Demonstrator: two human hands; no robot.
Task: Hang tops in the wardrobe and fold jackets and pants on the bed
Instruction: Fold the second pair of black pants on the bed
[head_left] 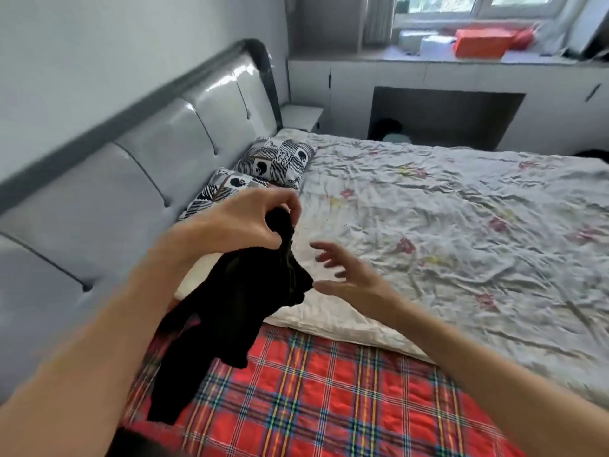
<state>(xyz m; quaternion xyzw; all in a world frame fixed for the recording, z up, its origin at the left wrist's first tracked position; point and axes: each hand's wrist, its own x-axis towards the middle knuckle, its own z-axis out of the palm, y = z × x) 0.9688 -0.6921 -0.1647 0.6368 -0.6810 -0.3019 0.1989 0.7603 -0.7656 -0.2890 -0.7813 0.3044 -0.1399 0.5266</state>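
Left hand (250, 219): pinching the top of the black garment (237, 311), thumb and curled fingers clamping on a bunched fold, holding it up.
Right hand (349, 275): hovering just right of the garment, fingers spreading apart, gripping nothing; whether the thumb is touching the cloth is unclear.
Garment: hanging bunched from the pinch over the near-left part of the bed (379, 423), lower end trailing down over the red plaid sheet (296, 390). Cannot tell if it is a top, jacket or pants.
Under the hands: the near edge of the white floral quilt (461, 225) is running diagonally across the bed, plaid sheet lying exposed on the near side of it.
Open room: the quilt is lying wrinkled but flat, spreading right and away from the hands, nothing sitting on it.
Left edge: grey padded headboard (148, 166) is bounding the bed, close beside the left forearm.
Far edge: the bed is ending near a grey cabinet with an open niche (445, 117); a small nightstand (301, 116) is sitting in the corner by the headboard.
Far ledge: an orange box (481, 42) is lying under the window, well apart from the hands.
Count, hands: 2.
Count, garments in view: 1.
Count, pillows: 2, black-and-white patterned, one (224, 189) just behind the left hand, the other (276, 161) touching it further along the headboard.
Count, quilts: 1.
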